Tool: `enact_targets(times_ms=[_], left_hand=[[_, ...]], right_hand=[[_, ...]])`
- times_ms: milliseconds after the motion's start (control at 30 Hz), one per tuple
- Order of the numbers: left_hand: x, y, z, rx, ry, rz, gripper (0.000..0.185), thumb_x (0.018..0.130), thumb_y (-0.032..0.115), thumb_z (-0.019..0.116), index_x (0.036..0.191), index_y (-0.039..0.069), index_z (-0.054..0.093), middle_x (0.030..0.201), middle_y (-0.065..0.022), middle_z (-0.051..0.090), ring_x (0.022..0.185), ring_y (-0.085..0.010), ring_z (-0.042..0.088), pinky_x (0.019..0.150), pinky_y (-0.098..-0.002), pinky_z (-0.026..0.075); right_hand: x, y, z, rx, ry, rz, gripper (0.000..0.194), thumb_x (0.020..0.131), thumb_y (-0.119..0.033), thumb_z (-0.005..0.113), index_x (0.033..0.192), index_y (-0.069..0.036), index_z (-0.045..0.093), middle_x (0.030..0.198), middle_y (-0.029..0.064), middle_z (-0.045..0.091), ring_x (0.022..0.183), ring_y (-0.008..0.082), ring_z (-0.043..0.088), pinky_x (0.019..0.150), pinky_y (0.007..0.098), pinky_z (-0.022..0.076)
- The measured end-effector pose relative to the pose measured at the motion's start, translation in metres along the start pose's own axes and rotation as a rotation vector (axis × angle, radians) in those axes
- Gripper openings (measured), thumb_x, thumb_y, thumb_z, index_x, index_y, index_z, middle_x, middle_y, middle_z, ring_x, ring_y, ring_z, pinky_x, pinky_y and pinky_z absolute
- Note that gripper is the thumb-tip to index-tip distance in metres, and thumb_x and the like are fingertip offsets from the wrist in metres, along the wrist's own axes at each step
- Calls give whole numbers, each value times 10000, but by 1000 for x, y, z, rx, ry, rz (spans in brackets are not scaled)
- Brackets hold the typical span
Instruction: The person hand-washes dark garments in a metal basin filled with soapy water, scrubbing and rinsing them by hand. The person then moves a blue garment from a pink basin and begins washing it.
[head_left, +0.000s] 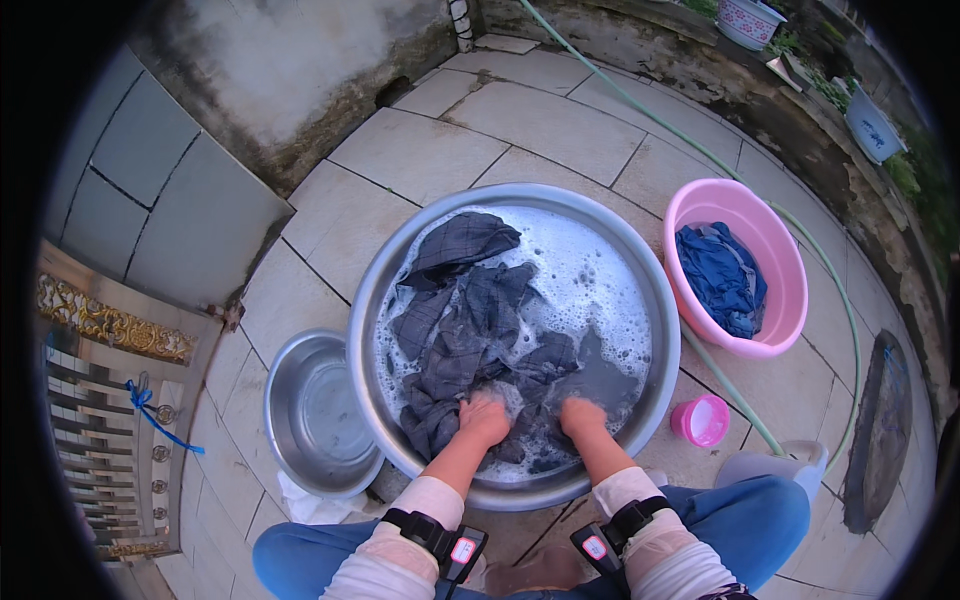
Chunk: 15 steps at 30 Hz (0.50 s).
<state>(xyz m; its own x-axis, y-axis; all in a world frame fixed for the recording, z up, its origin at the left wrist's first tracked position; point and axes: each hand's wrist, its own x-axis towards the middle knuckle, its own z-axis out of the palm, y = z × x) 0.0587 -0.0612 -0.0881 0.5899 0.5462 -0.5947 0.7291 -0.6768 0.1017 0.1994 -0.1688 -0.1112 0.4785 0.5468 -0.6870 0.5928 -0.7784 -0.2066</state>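
A large metal basin (364, 330) stands before me, holding foamy water (592, 259) and a dark checked garment (480, 315). The cloth lies bunched, partly above the suds, mostly in the left half. At the near side of the basin, my left hand (484, 416) is closed on wet folds of this cloth, with foam against its fingers. A short way to its right, my right hand (583, 415) is closed on the cloth too, dipped at the water's surface. Fingertips of both hands are hidden by water and fabric.
A smaller metal basin (319, 420) touches the big one at left. On the right stand a pink tub (784, 292) with blue clothing (720, 277), a pink cup (701, 420) with white contents, and a grey bucket (765, 465). A green hose (832, 277) crosses the tiles.
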Motion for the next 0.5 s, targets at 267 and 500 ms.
enact_targets(times_ms=[267, 500], left_hand=[[-46, 31, -43, -383, 402, 8, 304, 793, 348, 554, 820, 47, 526, 813, -197, 557, 749, -358, 579, 627, -419, 466], [-44, 15, -19, -2009, -363, -331, 659, 846, 633, 239, 1270, 132, 307, 1251, -142, 426, 1089, -345, 480, 845, -571, 395]], right_hand=[[-14, -12, -18, 290, 353, -32, 322, 779, -320, 553, 909, -39, 641, 1020, 184, 595, 944, 340, 575, 817, 441, 444], [-69, -58, -42, 1014, 522, -428, 281, 725, -252, 665, 817, 11, 625, 730, 169, 636, 693, 273, 636, 636, 346, 477]])
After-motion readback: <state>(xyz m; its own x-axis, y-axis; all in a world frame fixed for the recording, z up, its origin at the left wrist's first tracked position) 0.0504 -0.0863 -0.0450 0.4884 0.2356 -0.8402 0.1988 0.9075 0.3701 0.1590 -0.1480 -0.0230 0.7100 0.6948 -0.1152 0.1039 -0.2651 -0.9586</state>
